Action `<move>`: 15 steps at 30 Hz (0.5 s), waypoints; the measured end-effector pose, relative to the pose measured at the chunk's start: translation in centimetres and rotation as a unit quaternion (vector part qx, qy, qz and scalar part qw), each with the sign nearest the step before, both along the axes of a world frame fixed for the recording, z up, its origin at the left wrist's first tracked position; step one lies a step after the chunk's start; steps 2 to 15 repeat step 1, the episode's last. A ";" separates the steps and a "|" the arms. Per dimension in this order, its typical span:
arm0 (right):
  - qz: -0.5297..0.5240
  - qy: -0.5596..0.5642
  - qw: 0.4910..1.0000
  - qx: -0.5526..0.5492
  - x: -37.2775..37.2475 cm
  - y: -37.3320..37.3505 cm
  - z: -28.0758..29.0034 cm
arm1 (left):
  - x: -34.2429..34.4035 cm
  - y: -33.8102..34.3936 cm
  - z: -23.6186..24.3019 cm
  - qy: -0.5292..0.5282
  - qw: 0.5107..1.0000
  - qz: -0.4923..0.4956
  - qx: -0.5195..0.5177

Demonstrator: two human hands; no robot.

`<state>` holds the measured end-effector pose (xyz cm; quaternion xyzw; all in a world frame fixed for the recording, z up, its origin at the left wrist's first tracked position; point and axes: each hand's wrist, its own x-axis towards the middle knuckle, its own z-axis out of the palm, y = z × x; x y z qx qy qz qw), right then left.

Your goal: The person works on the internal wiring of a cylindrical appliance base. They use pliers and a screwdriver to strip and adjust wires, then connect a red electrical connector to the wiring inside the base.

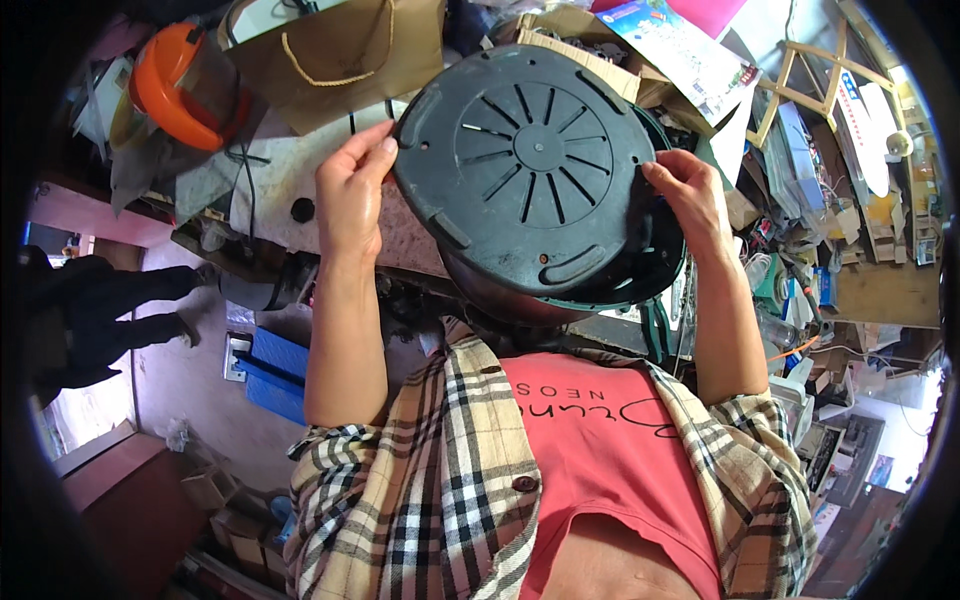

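A black plastic base cover [538,200], roughly rounded, has slots radiating from its centre and raised curved pads near its rim. My left hand [352,190] pinches its left edge between thumb and fingers. On the opposite side, my right hand [692,195] is closed on the right edge, thumb near a small screw hole. Below the cover is a dark, round, pot-like housing [655,270], its rim showing at the right and lower side. The cover lies tilted over it, leaving a gap at the right; whether the two touch on the left is hidden.
Behind the cover stand a brown paper bag [350,60] and an orange face-shield helmet [180,85] on the worktable [285,190]. A cardboard box [580,50] and printed sheet [685,60] lie at the back. Tools and parts crowd the right; a blue box [272,370] sits lower left.
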<state>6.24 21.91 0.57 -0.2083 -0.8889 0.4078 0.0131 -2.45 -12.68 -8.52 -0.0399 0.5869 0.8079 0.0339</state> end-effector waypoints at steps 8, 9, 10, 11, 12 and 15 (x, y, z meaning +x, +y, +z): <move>-0.001 -0.001 1.000 0.006 0.1 0.1 0.0 | -0.2 0.1 0.2 -0.002 1.000 -0.007 0.000; -0.001 -0.001 1.000 0.006 0.1 0.1 0.0 | -0.2 0.1 0.2 -0.002 1.000 -0.007 0.000; -0.001 -0.001 1.000 0.006 0.1 0.1 0.0 | -0.2 0.1 0.2 -0.002 1.000 -0.007 0.000; -0.001 -0.001 1.000 0.006 0.1 0.1 0.0 | -0.2 0.1 0.2 -0.002 1.000 -0.007 0.000; -0.001 -0.001 1.000 0.006 0.1 0.1 0.0 | -0.2 0.1 0.2 -0.002 1.000 -0.007 0.000; -0.001 -0.001 1.000 0.006 0.1 0.1 0.0 | -0.2 0.1 0.2 -0.002 1.000 -0.007 0.000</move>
